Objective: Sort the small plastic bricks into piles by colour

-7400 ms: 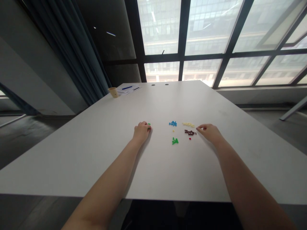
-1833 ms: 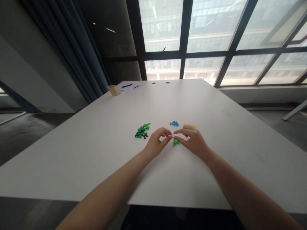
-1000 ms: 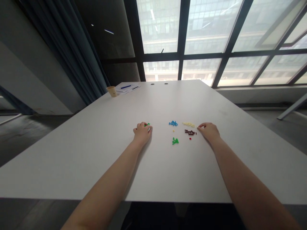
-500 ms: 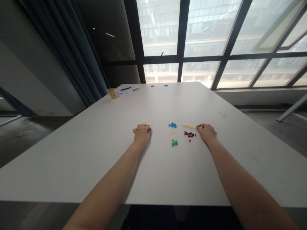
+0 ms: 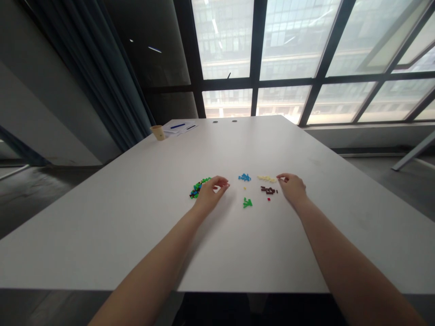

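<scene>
My left hand (image 5: 211, 194) is raised a little above the table, right beside a mixed pile of small bricks (image 5: 195, 189) in green, blue, black and other colours. Its thumb and fingers come together in a pinch; whatever lies between the tips is too small to make out. My right hand (image 5: 294, 184) rests at the right end of a row of pale yellow bricks (image 5: 267, 179), its fingertips pinched there, and what they hold is hidden. Between my hands lie blue bricks (image 5: 244, 177), dark brown bricks (image 5: 268, 190), green bricks (image 5: 247, 203), a red brick (image 5: 268, 199) and one yellow brick (image 5: 244, 188).
The white table (image 5: 136, 235) stretches toward large windows. At its far left stand a tan paper cup (image 5: 158, 132) and papers (image 5: 183, 128) with a blue pen (image 5: 177, 126) on them. Two round discs (image 5: 215, 122) sit at the far edge.
My left hand has lifted off the mixed pile and moved right, toward the sorted groups, so the pile now shows. The right hand has barely moved at the pale yellow bricks.
</scene>
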`<control>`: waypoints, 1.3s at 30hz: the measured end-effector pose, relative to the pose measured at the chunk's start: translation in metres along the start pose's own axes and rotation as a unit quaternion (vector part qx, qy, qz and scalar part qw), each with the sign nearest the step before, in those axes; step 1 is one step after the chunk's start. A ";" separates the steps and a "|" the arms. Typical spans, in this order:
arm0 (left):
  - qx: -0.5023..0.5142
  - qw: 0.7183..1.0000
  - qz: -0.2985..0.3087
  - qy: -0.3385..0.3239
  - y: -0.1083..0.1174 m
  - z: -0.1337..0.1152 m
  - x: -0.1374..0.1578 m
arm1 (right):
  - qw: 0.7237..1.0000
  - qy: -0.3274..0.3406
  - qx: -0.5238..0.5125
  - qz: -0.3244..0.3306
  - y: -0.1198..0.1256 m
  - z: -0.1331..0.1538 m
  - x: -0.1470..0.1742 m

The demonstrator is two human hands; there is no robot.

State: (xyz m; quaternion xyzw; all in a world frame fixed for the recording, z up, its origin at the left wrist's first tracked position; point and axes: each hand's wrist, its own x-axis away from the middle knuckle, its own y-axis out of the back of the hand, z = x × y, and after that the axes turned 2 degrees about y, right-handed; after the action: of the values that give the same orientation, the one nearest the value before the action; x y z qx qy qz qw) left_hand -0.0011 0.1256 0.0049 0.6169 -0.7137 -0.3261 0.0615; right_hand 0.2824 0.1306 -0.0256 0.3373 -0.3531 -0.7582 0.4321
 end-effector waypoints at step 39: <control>0.212 0.970 0.117 0.036 -0.020 -0.018 0.017 | 0.862 0.433 -0.250 0.079 0.018 0.072 0.066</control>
State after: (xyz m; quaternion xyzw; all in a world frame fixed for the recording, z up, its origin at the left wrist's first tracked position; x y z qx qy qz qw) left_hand 0.0208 0.1023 0.0028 0.5396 -0.8309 -0.1355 -0.0071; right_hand 0.2043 0.0825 0.0133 0.4833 0.0460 -0.5619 0.6697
